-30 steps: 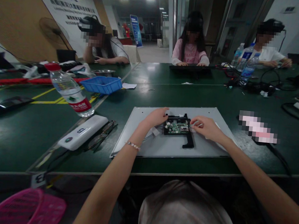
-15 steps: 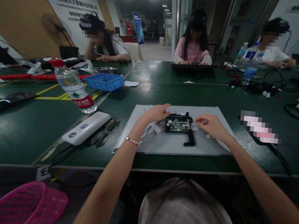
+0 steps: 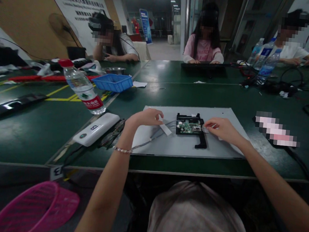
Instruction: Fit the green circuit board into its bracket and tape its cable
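- Green, component-studded circuit board, angular black plastic-looking frame around it; both on smooth pale-grey rectangular panel.
- Left hand: left of board, fingers curled, parted, near flat white strip.
- Right hand: just right of board, fingertips close together; grip, cannot tell.

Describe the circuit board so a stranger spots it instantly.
On the dark green table lies a flat pale panel. Near its middle rests a black frame. Inside that is the circuit board, green speckled with white, unlike the plain black frame around it.
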The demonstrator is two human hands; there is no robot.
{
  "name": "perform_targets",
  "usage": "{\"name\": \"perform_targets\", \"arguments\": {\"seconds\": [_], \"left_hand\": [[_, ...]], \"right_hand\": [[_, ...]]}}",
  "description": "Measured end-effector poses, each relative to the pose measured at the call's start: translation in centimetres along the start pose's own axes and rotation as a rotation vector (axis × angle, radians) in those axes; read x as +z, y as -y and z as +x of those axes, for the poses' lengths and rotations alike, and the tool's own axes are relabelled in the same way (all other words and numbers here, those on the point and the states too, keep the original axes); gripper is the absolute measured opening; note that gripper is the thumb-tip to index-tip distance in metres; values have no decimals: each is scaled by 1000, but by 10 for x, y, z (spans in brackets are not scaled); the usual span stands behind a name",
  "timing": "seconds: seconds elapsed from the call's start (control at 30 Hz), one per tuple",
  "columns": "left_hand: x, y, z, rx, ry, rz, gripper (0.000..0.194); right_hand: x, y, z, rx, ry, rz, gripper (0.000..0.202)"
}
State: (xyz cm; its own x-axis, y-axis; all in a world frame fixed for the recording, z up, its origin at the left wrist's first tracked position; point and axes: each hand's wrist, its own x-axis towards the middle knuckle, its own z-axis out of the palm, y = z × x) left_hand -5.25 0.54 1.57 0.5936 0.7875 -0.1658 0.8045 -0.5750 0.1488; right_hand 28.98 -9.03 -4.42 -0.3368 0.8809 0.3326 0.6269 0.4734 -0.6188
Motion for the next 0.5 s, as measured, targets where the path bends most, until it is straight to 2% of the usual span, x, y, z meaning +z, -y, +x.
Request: {"name": "perform_targets", "arguments": {"seconds": [0.17, 0.3, 0.43, 0.5], "left_hand": [[3, -5, 0, 150, -55, -130, 24], [6, -6, 2, 162, -100, -188, 24], [9, -5, 3, 154, -92, -172, 25], [10, -7, 2, 133, -120, -176, 28]], "right_hand": [[-5, 4, 4, -11, -35, 0, 20], [-4, 31, 17, -108, -55, -60, 25], [17, 68, 36, -320, 62, -161, 32], [31, 82, 44, -419, 140, -228, 29]]}}
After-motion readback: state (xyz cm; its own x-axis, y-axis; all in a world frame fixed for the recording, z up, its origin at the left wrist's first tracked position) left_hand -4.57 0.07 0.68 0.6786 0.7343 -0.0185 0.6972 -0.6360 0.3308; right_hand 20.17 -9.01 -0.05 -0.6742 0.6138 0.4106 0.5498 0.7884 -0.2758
